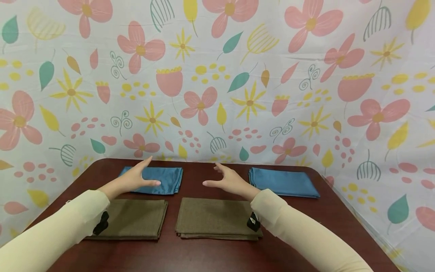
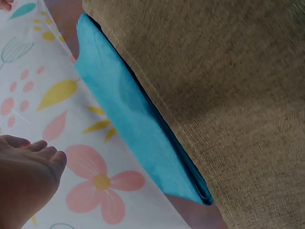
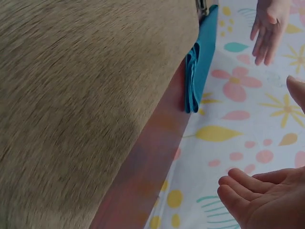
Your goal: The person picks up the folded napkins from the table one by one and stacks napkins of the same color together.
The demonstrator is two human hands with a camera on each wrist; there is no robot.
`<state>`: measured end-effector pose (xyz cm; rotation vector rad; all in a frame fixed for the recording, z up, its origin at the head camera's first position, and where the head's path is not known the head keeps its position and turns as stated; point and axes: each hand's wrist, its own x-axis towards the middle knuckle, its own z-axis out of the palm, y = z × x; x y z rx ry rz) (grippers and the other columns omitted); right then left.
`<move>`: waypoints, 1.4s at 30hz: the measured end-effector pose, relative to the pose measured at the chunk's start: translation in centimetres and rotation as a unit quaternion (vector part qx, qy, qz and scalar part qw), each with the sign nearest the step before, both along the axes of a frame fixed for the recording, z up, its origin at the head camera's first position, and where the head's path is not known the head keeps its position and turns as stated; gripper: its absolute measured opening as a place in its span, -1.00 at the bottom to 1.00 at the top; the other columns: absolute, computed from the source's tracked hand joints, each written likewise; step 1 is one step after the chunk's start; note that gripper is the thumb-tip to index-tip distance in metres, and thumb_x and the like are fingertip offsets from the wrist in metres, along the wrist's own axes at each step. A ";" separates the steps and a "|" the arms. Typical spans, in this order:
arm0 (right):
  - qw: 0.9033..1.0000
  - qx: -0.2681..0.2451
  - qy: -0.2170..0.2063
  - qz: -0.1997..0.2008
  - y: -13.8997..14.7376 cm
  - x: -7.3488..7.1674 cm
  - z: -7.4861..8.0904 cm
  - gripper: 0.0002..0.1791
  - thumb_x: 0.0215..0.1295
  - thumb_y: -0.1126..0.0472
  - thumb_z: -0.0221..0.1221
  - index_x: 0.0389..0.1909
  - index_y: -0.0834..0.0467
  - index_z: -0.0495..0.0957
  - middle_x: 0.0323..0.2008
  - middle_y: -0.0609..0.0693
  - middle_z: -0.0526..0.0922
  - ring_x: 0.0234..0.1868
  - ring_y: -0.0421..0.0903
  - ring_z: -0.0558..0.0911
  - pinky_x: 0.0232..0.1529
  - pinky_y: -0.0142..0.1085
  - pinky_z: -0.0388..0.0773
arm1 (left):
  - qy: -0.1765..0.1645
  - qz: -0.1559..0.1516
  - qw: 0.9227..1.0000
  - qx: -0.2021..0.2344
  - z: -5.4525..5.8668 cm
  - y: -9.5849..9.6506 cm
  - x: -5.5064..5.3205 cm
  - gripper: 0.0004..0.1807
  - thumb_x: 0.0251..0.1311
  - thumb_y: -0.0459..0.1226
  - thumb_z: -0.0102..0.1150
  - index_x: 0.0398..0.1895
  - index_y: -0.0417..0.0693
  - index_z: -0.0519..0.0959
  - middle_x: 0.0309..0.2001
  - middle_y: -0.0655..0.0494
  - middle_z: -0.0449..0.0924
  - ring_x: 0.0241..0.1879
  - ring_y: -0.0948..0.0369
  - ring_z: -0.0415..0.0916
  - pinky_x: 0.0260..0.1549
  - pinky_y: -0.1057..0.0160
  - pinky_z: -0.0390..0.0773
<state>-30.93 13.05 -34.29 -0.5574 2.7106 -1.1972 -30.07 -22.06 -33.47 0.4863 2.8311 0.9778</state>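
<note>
Both hands hover above a dark red table, palms turned toward each other and holding nothing. The left hand (image 1: 134, 177) has its thumb spread from its fingers, in front of a folded blue cloth (image 1: 171, 180) at the back left. My right hand (image 1: 231, 180) is held likewise, left of a second folded blue cloth (image 1: 283, 182) at the back right. Below the left forearm lies a folded brown cloth (image 1: 136, 219), partly covered by the sleeve. Another folded brown cloth (image 1: 214, 219) lies at the front centre, near the right wrist. Brown fabric (image 2: 228, 95) fills much of the left wrist view.
The dark red table (image 1: 200, 257) has rounded back corners. Right behind it hangs a white curtain (image 1: 210, 147) printed with flowers and leaves. A small black device is strapped at each wrist, below the cream sleeves (image 1: 299, 230).
</note>
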 end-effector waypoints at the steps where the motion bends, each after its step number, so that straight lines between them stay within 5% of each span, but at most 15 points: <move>1: 1.000 -0.007 0.001 -0.002 -0.2 -0.1 -0.1 0.11 0.09 -0.28 0.32 0.54 0.00 -0.04 0.42 0.04 0.28 0.44 0.05 0.26 0.36 0.08 0.29 | 0.002 0.001 1.000 -0.001 0.0 -0.1 0.0 0.27 0.07 0.20 0.30 0.56 -0.15 -0.31 0.52 -0.34 -0.27 0.44 -0.35 -0.19 0.24 -0.41 0.16; 7: 0.998 -0.061 -0.001 -0.012 -1.4 -0.6 -0.2 -0.04 0.13 -0.17 0.35 0.49 -0.01 0.14 0.37 0.03 0.36 0.39 0.03 0.35 0.35 0.05 0.32 | 0.016 0.018 1.000 -0.015 0.0 -0.9 -0.3 0.22 0.08 0.21 0.28 0.56 -0.16 -0.21 0.49 -0.39 -0.17 0.42 -0.36 -0.11 0.19 -0.39 0.25; 15: 0.993 -0.117 -0.018 -0.025 -3.2 -1.3 -0.2 -0.05 0.15 -0.13 0.34 0.49 0.06 0.13 0.38 0.03 0.36 0.41 0.03 0.30 0.36 0.04 0.30 | 0.015 0.041 0.999 -0.022 0.3 -2.5 -1.3 0.22 0.10 0.21 0.27 0.53 -0.27 -0.19 0.44 -0.47 -0.05 0.39 -0.36 -0.01 0.19 -0.34 0.29; 32: 0.978 -0.158 -0.110 -0.076 -7.4 -2.1 -0.3 -0.07 0.14 -0.18 0.33 0.43 0.17 0.21 0.33 0.17 0.38 0.32 0.13 0.39 0.28 0.03 0.39 | -0.057 0.079 0.995 -0.010 -0.6 -8.5 -2.2 0.09 0.27 0.19 0.08 0.47 -0.46 -0.12 0.41 -0.52 -0.03 0.37 -0.39 -0.01 0.24 -0.31 0.25; 42: 0.947 -0.207 -0.239 -0.054 -8.2 -3.7 -1.1 -0.06 0.13 -0.18 0.33 0.43 0.17 0.20 0.31 0.25 0.40 0.28 0.16 0.44 0.30 -0.03 0.40 | -0.113 0.097 0.989 0.019 -0.8 -10.8 -2.1 0.00 0.35 0.20 -0.05 0.47 -0.45 -0.05 0.42 -0.53 -0.07 0.35 -0.37 0.08 0.26 -0.28 0.27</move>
